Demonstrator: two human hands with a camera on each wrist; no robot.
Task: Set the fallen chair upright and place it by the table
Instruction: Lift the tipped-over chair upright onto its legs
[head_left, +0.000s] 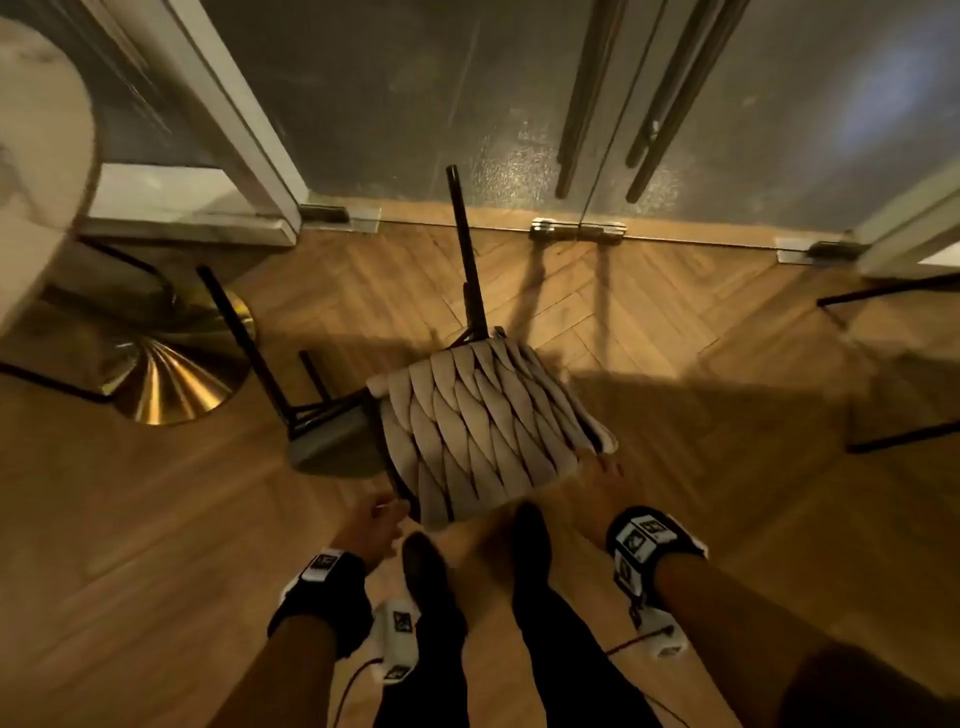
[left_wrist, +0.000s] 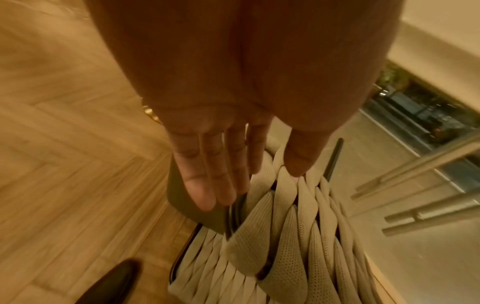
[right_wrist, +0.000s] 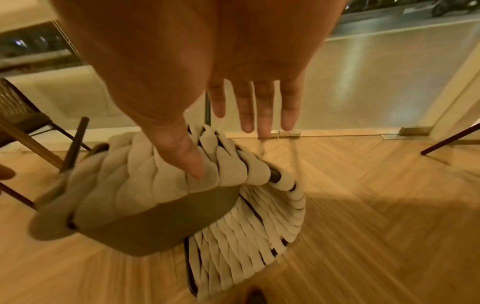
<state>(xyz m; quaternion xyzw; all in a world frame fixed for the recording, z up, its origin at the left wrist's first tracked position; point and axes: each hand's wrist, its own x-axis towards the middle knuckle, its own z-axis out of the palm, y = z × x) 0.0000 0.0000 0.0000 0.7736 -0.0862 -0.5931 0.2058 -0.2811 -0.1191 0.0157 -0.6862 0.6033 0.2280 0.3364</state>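
The fallen chair (head_left: 483, 431) lies on the wooden floor, its beige woven backrest facing up towards me and its black legs (head_left: 467, 249) pointing away. Its grey seat cushion (right_wrist: 155, 226) stands on edge. My left hand (head_left: 374, 525) is open at the backrest's left edge; in the left wrist view the fingers (left_wrist: 207, 197) are straight beside the black frame and the weave (left_wrist: 285, 236). My right hand (head_left: 597, 488) is open at the backrest's right edge, its thumb (right_wrist: 192, 164) against the weave (right_wrist: 155, 185). Neither hand grips anything. The round pale table (head_left: 41, 156) stands at the left.
The table's gold disc base (head_left: 176, 374) sits on the floor just left of the chair legs. Glass doors (head_left: 519, 104) with long handles close off the far side. Another chair's black legs (head_left: 893, 364) reach in from the right. My shoes (head_left: 426, 566) stand just behind the backrest.
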